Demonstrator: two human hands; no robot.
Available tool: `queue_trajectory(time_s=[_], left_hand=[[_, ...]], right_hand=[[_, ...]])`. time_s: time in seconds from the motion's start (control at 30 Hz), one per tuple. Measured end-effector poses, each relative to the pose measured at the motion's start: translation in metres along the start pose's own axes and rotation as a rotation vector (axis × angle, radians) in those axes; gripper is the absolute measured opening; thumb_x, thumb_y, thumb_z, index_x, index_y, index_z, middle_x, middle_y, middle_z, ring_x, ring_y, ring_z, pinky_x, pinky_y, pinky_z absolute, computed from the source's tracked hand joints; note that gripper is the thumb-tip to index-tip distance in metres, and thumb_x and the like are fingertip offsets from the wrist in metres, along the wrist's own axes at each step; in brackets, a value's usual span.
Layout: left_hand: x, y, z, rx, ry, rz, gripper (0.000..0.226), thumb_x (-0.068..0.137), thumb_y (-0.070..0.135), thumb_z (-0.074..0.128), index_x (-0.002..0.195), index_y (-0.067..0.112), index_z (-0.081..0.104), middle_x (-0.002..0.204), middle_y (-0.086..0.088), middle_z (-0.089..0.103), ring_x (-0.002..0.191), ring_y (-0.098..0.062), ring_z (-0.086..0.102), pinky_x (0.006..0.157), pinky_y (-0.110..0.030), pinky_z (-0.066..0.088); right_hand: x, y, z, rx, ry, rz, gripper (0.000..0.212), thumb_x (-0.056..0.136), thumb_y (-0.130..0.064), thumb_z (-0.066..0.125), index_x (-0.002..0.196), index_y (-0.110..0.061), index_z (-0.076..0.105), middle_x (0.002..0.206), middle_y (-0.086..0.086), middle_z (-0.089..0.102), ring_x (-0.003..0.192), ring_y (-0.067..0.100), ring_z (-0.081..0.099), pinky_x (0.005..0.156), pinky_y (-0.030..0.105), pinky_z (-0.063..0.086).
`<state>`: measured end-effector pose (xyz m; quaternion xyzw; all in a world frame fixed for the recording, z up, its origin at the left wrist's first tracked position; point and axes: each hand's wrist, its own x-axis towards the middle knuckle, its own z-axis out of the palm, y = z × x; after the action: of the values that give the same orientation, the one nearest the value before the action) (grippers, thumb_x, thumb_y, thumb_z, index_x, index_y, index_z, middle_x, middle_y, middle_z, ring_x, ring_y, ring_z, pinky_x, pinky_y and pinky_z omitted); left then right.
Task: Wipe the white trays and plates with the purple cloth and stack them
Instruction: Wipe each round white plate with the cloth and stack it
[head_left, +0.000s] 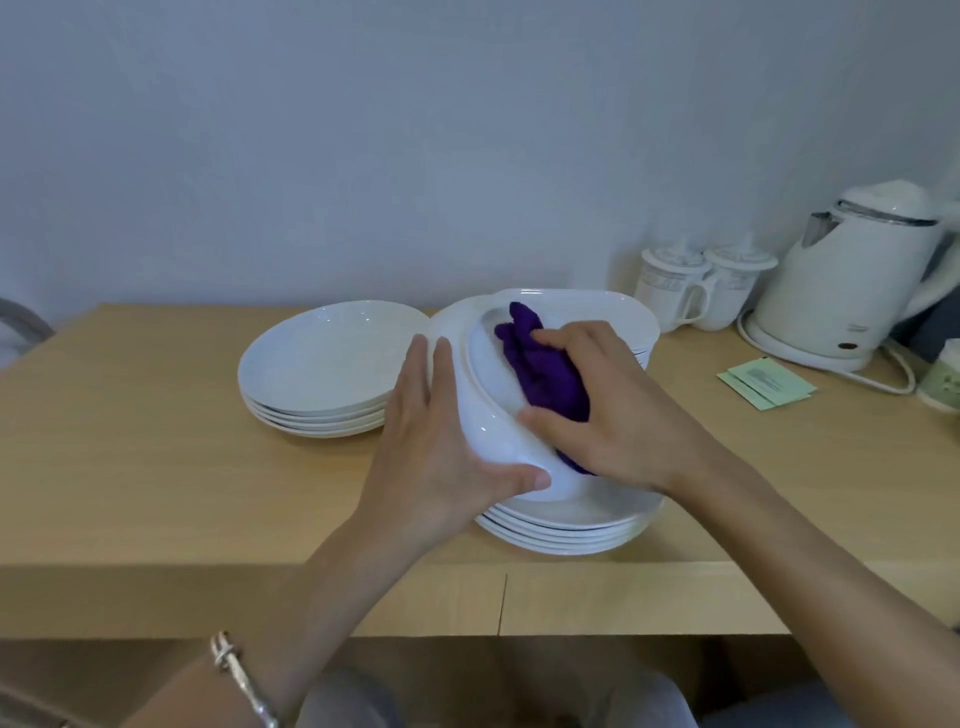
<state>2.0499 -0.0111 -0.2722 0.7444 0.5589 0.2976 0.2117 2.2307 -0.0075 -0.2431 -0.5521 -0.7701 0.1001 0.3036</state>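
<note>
Nearest the camera, at the bottom of the view, a silver bracelet (244, 680) circles the left wrist, and both forearms reach forward over the front edge of a light wooden table (156, 441). Just past that edge, the left hand (431, 452) grasps a white plate (485, 358) by its rim, fingers laid along the far side and thumb hooked round the near side. The plate is lifted and tilted, with its underside and foot ring turned up toward the camera. Against that underside the right hand (608, 410) clutches a bunched purple cloth (540, 364), forefinger and thumb spread either side of it, the palm pressing it to the plate. Directly beneath the raised plate sits a stack of white plates (571, 530), close to the table's front edge. Farther back and to the left stands a second stack of plates (322, 358), apart from the first. Behind the hands, the rounded corner of white trays (613, 306) shows, mostly hidden by the held plate. To the right lie green paper packets (769, 387). Beyond them, by the wall, two lidded mugs (670, 286) stand touching, with a white electric kettle (852, 275) beside them on its base.
</note>
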Motion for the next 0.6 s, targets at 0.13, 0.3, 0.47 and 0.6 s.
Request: queue_trajectory(time_s=[0.13, 0.3, 0.47, 0.6], left_hand=[[-0.001, 0.001, 0.0, 0.002, 0.0, 0.002, 0.14, 0.054, 0.06, 0.08, 0.149, 0.027, -0.017, 0.152, 0.018, -0.027, 0.143, -0.004, -0.019, 0.12, -0.034, 0.01], [-0.001, 0.002, -0.001, -0.009, 0.0, 0.001, 0.141, 0.056, 0.058, 0.081, 0.149, 0.025, -0.019, 0.152, 0.018, -0.029, 0.142, -0.002, -0.021, 0.12, -0.033, 0.008], [-0.002, 0.0, -0.001, 0.0, -0.011, -0.019, 0.14, 0.054, 0.062, 0.079, 0.148, 0.028, -0.019, 0.152, 0.02, -0.029, 0.143, -0.002, -0.019, 0.118, -0.028, 0.008], [-0.002, 0.003, -0.003, 0.019, -0.011, 0.002, 0.139, 0.055, 0.062, 0.079, 0.149, 0.027, -0.018, 0.152, 0.017, -0.028, 0.144, -0.005, -0.018, 0.119, -0.031, 0.009]], right_hand=[[0.0, 0.003, 0.005, -0.149, 0.077, -0.059, 0.07, 0.074, -0.062, 0.061, 0.135, -0.031, 0.047, 0.107, -0.015, 0.04, 0.105, 0.013, 0.044, 0.083, 0.021, 0.033], [0.028, -0.01, 0.026, 0.038, 0.213, -0.175, 0.046, 0.078, -0.054, 0.059, 0.113, -0.024, 0.062, 0.134, -0.006, 0.048, 0.124, 0.016, 0.045, 0.101, 0.026, 0.034], [0.074, -0.016, 0.026, -0.026, 0.311, -0.016, 0.033, 0.089, -0.042, 0.057, 0.118, -0.026, 0.056, 0.119, -0.009, 0.059, 0.107, 0.017, 0.053, 0.084, 0.032, 0.043], [0.07, -0.004, 0.02, -0.088, 0.308, 0.057, 0.043, 0.091, -0.045, 0.054, 0.131, -0.029, 0.051, 0.123, -0.004, 0.053, 0.114, 0.019, 0.048, 0.089, 0.031, 0.04]])
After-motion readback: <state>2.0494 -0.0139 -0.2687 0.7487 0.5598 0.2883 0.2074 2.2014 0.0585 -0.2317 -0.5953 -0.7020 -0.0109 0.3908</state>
